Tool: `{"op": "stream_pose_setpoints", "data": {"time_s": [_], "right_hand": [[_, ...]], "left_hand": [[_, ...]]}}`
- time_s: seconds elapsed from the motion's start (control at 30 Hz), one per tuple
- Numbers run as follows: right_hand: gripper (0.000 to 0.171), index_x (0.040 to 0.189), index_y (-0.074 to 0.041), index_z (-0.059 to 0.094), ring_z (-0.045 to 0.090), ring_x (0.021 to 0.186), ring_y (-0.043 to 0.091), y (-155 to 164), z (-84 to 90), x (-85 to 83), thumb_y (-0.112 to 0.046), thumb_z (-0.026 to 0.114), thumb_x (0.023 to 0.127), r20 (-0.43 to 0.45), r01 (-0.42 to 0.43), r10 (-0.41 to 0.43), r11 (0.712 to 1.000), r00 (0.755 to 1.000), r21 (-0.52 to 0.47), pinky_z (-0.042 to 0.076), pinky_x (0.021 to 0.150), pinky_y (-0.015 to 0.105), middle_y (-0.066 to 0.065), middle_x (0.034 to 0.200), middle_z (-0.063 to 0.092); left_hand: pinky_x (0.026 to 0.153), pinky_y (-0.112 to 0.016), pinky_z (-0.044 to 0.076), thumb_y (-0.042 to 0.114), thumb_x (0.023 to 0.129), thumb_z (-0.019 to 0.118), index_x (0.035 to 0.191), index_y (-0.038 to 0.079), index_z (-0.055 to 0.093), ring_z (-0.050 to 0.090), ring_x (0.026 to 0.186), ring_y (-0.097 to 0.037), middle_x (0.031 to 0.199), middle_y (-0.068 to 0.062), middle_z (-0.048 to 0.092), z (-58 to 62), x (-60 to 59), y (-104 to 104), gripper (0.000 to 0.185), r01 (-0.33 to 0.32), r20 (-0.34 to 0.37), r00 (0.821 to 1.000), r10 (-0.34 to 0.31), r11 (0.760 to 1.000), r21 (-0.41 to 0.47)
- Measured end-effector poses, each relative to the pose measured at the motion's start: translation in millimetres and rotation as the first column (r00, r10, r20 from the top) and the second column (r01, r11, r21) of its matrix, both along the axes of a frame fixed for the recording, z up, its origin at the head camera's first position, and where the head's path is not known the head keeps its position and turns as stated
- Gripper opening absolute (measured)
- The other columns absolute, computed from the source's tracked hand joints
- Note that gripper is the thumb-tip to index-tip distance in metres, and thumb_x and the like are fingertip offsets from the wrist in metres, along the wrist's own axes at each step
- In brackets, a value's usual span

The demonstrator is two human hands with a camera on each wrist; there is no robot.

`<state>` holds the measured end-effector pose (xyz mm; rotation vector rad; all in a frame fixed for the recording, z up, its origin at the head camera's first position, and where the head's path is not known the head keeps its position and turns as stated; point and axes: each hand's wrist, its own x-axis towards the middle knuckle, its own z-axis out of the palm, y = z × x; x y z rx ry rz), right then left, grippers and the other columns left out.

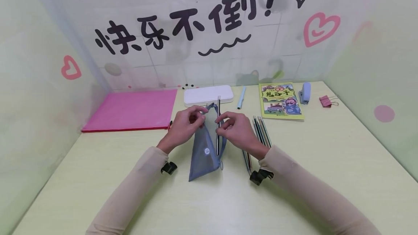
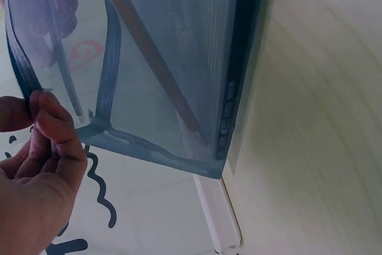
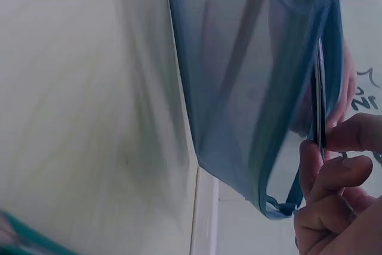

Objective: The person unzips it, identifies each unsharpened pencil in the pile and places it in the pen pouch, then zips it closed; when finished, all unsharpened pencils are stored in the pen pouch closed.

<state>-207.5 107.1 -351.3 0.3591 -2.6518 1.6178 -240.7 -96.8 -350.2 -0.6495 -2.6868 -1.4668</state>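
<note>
Blue mesh pouch (image 1: 203, 147) stands on end at mid table (image 1: 326, 162), open mouth up, btwn both hands. Left hand (image 1: 186, 124) pinches the pouch's top edge w/ curled fingers (image 2: 51, 125); left wrist view shows thumb & forefinger clamped on the zipper band. Right hand (image 1: 236, 128) pinches a dark slim pen (image 1: 218, 126) w/ fingertips (image 3: 343, 147), pen upright along the pouch's right edge; whether its lower end sits inside the pouch can't be told. Through the mesh a pencil-like stick (image 2: 149, 58) shows inside.

Just right of the right hand: a row of pencils (image 1: 261, 131) flat on the table. Further back: white case (image 1: 208, 95), light blue pen (image 1: 241, 98), picture book (image 1: 281, 101), small blue stapler (image 1: 305, 93), pink binder clip (image 1: 326, 100). Back left: pink folder (image 1: 130, 111).
</note>
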Motion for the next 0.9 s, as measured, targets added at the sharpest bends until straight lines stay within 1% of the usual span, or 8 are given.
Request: {"op": "stream_pose_setpoints", "data": {"time_s": [0.1, 0.17, 0.33, 0.5, 0.6, 0.7, 0.8, 0.9], "right_hand": [[0.021, 0.104, -0.008, 0.072, 0.066, 0.064, 0.017, -3, -1.4, 3.7, -0.007, 0.070, 0.084, 0.019, -0.034, 0.034, 0.999, 0.999, 0.004, 0.046, 0.058, 0.027, 0.009, 0.078, 0.075], [0.020, 0.104, -0.007, 0.072, 0.066, 0.067, 0.018, -4, -1.7, 5.3, -0.007, 0.071, 0.084, 0.029, -0.048, 0.048, 0.999, 0.998, 0.011, 0.046, 0.058, 0.028, 0.008, 0.078, 0.075], [0.019, 0.101, -0.007, 0.072, 0.066, 0.068, 0.017, -5, -3.1, 6.8, -0.006, 0.071, 0.083, 0.047, -0.073, 0.072, 0.997, 0.996, 0.030, 0.047, 0.060, 0.028, 0.008, 0.078, 0.074], [0.019, 0.102, -0.007, 0.072, 0.068, 0.069, 0.017, -4, -4.5, 6.8, -0.005, 0.071, 0.083, 0.095, -0.121, 0.117, 0.992, 0.989, 0.038, 0.050, 0.062, 0.027, 0.007, 0.078, 0.074], [0.020, 0.104, -0.006, 0.071, 0.069, 0.069, 0.017, -4, -4.0, 5.8, -0.004, 0.071, 0.084, 0.090, -0.162, 0.156, 0.985, 0.984, 0.057, 0.050, 0.061, 0.026, 0.008, 0.079, 0.075], [0.018, 0.104, -0.006, 0.071, 0.069, 0.070, 0.018, -2, -2.6, 4.9, -0.006, 0.072, 0.085, 0.067, -0.190, 0.184, 0.977, 0.981, 0.100, 0.049, 0.061, 0.027, 0.007, 0.078, 0.075], [0.013, 0.101, -0.009, 0.072, 0.065, 0.069, 0.017, 5, 1.4, 5.8, -0.010, 0.072, 0.088, 0.043, -0.175, 0.171, 0.974, 0.984, 0.146, 0.048, 0.061, 0.028, 0.005, 0.077, 0.074], [0.008, 0.096, -0.011, 0.073, 0.060, 0.065, 0.016, 19, 6.2, 5.9, -0.014, 0.072, 0.089, 0.008, -0.118, 0.119, 0.976, 0.993, 0.185, 0.045, 0.059, 0.028, 0.005, 0.075, 0.072]], "left_hand": [[0.071, -0.027, 0.053, 0.016, 0.100, 0.056, 0.124, 0.011, 0.064, 0.065, 0.077, -0.017, 0.086, -0.006, 0.068, 0.7, 0.2, 0, 0.025, -0.032, -0.021, 0.999, 0.032, 0.999, 0.019], [0.073, -0.028, 0.053, 0.016, 0.100, 0.056, 0.124, 0.011, 0.064, 0.065, 0.077, -0.018, 0.087, -0.006, 0.068, 0.9, 0.2, 1, 0.026, -0.037, -0.036, 0.999, 0.038, 0.999, 0.035], [0.077, -0.028, 0.054, 0.016, 0.100, 0.055, 0.124, 0.012, 0.064, 0.065, 0.080, -0.018, 0.089, -0.006, 0.068, 0.1, 0.3, 2, 0.026, -0.030, -0.050, 0.998, 0.032, 0.998, 0.057], [0.072, -0.025, 0.052, 0.016, 0.100, 0.055, 0.124, 0.011, 0.064, 0.065, 0.079, -0.017, 0.089, -0.006, 0.068, -1.4, 0.5, 3, 0.026, -0.021, -0.036, 0.999, 0.023, 0.999, 0.051], [0.069, -0.025, 0.051, 0.017, 0.101, 0.055, 0.124, 0.010, 0.065, 0.066, 0.078, -0.017, 0.088, -0.007, 0.068, -2.5, -0.2, 3, 0.026, -0.004, -0.031, 1.000, 0.006, 0.999, 0.051], [0.070, -0.026, 0.052, 0.017, 0.101, 0.055, 0.124, 0.010, 0.064, 0.066, 0.079, -0.018, 0.088, -0.007, 0.068, -2.9, 0.2, 4, 0.026, 0.007, -0.023, 1.000, -0.006, 0.999, 0.049], [0.070, -0.025, 0.052, 0.017, 0.100, 0.055, 0.122, 0.012, 0.065, 0.066, 0.079, -0.019, 0.087, -0.007, 0.067, -2.7, 0.7, 5, 0.025, 0.005, -0.019, 1.000, -0.004, 0.999, 0.047], [0.070, -0.024, 0.052, 0.016, 0.100, 0.055, 0.122, 0.012, 0.065, 0.066, 0.078, -0.018, 0.087, -0.007, 0.067, -2.0, 1.3, 5, 0.024, 0.007, -0.030, 1.000, -0.005, 0.999, 0.048]]}}
